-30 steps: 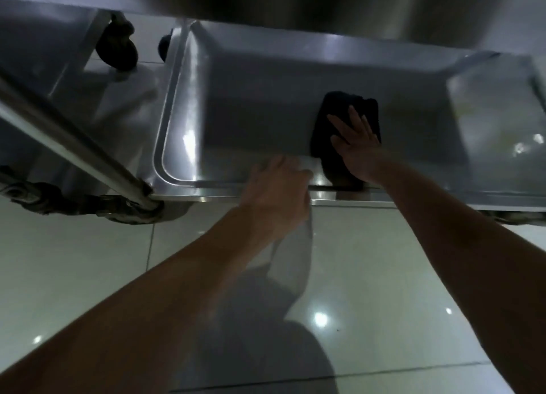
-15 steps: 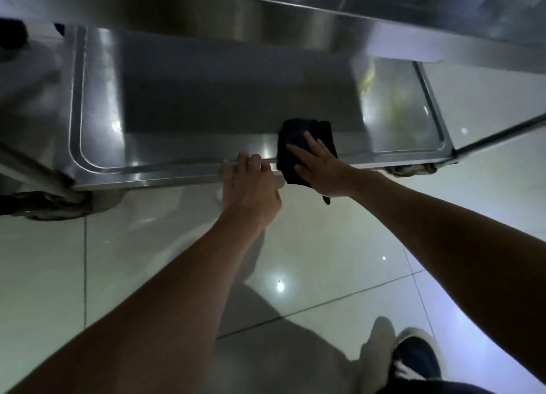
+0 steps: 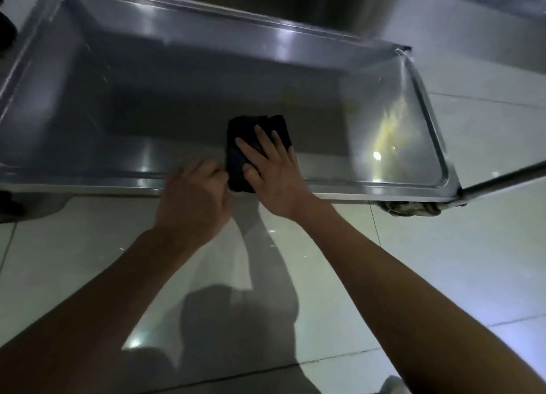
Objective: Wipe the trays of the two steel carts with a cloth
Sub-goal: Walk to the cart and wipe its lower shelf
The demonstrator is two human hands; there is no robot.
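Right hand (image 3: pixel 274 175) is pressing flat, fingers (image 3: pixel 263 136) straight, on black cloth (image 3: pixel 254 145) at tray's (image 3: pixel 88 104) 6 o'clock edge. Left hand (image 3: pixel 192 198), fingers curled, is gripping that rim.

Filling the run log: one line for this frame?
right hand flat on folded black cloth | left hand grips rim | shallow steel cart tray | wiping

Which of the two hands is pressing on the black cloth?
The right hand, fingers spread flat on the black cloth inside the steel tray. The left hand instead curls over the tray's near rim, beside the cloth.
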